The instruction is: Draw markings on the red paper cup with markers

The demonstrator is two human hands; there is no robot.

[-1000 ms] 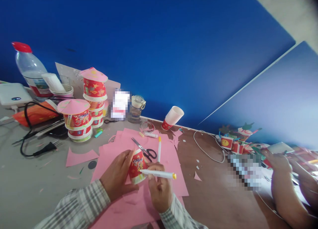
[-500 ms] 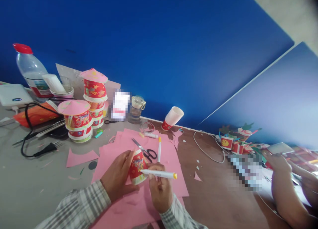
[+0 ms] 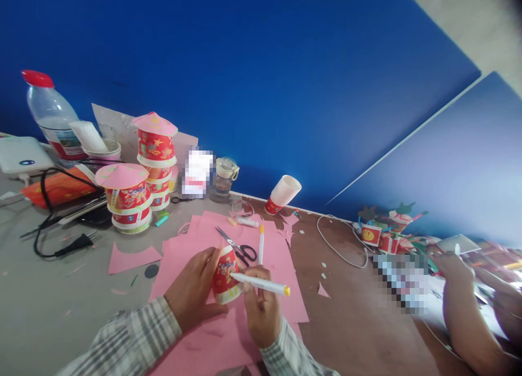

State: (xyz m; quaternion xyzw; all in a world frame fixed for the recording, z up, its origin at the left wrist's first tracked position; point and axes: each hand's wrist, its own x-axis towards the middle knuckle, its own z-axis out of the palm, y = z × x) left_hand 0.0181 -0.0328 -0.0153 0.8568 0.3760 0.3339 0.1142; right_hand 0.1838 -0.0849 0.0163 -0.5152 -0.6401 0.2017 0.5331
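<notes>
My left hand (image 3: 196,289) is closed round the side of a red printed paper cup (image 3: 225,275), which stands rim down and slightly tilted over pink paper (image 3: 285,294). In my right hand (image 3: 261,313) is a white marker (image 3: 265,283) with a yellow end, its tip at the cup's printed side. Yellow-green marks show along the cup's lower rim. Just behind the cup lie black-handled scissors (image 3: 240,248). A second marker (image 3: 261,245) with a yellow end rests on the paper, and a white glue-stick-like tube (image 3: 247,222) lies farther back.
Left stand cup towers with pink cone tops (image 3: 122,177), a plug cable (image 3: 77,244) and a red-capped bottle (image 3: 53,115). A lit phone (image 3: 198,172), a lidded jar (image 3: 224,177) and stacked cups (image 3: 283,194) line the blue partition (image 3: 261,82). Another person's arm (image 3: 465,305) is at right.
The marker tip has shifted slightly up along the cup's side. My left hand and the cup stay nearly in place. The other person's hand at right has moved a little.
</notes>
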